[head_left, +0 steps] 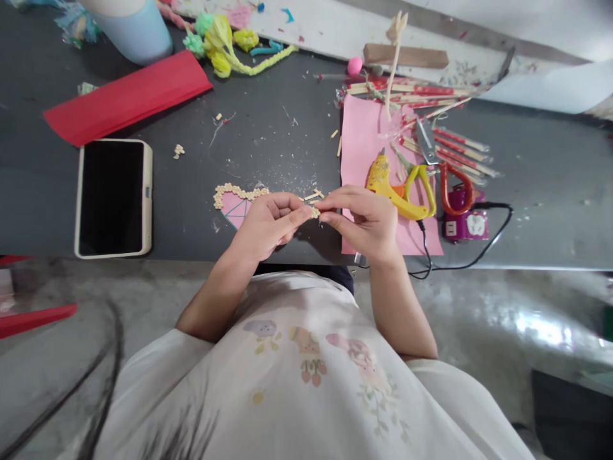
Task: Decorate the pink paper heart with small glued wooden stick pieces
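Note:
Above the table's front edge my left hand [274, 222] is closed, its thumb and forefinger pinching a small cluster of pale wooden bits [315, 213]. My right hand [368, 220] meets it from the other side with its fingertips pinched at the same cluster; whatever tiny piece they hold is hidden. Partly under my left hand lies a pink paper shape [233, 211] with dark drawn lines, its upper edge bordered by pale wooden bits [239, 190]. Short cut stick pieces [315, 195] lie just behind my fingertips.
On pink paper [354, 153] at right lie a yellow glue gun [390, 191], its black cord [493, 236] and scissors [425, 144]. Wrapped sticks [462, 153] lie beyond. At left are a phone [112, 198], a red sheet [129, 99] and a bottle with blue contents [138, 35].

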`<state>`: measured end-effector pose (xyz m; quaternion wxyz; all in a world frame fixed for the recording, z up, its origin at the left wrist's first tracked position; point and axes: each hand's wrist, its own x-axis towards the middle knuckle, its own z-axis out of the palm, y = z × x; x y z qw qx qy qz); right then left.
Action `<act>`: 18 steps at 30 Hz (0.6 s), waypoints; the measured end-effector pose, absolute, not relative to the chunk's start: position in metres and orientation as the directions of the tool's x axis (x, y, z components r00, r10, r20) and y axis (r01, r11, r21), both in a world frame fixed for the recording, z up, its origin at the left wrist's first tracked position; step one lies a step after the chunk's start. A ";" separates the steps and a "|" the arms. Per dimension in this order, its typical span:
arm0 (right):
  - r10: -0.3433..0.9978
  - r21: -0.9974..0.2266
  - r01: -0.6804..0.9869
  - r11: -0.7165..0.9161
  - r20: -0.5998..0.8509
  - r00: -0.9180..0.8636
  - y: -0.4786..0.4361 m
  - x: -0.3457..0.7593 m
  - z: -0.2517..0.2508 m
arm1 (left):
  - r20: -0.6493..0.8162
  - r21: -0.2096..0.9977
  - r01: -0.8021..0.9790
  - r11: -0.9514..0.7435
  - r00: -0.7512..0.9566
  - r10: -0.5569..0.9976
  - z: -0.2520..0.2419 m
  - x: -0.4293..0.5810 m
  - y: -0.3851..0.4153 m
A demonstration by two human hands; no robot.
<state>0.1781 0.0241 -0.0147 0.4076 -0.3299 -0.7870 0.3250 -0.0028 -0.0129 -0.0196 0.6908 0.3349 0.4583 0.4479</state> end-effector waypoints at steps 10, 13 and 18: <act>0.797 -0.818 0.192 0.542 0.428 -0.427 0.023 0.175 -0.018 | -0.310 0.883 -0.307 0.354 0.182 0.933 -0.024 -0.004 -0.014; 0.805 -0.826 0.193 0.529 0.417 -0.423 0.023 0.174 -0.019 | -0.301 0.882 -0.322 0.345 0.179 0.937 -0.025 -0.004 -0.014; 0.795 -0.830 0.148 0.538 0.441 -0.416 0.024 0.173 -0.020 | -0.309 0.881 -0.318 0.350 0.173 0.935 -0.024 -0.004 -0.014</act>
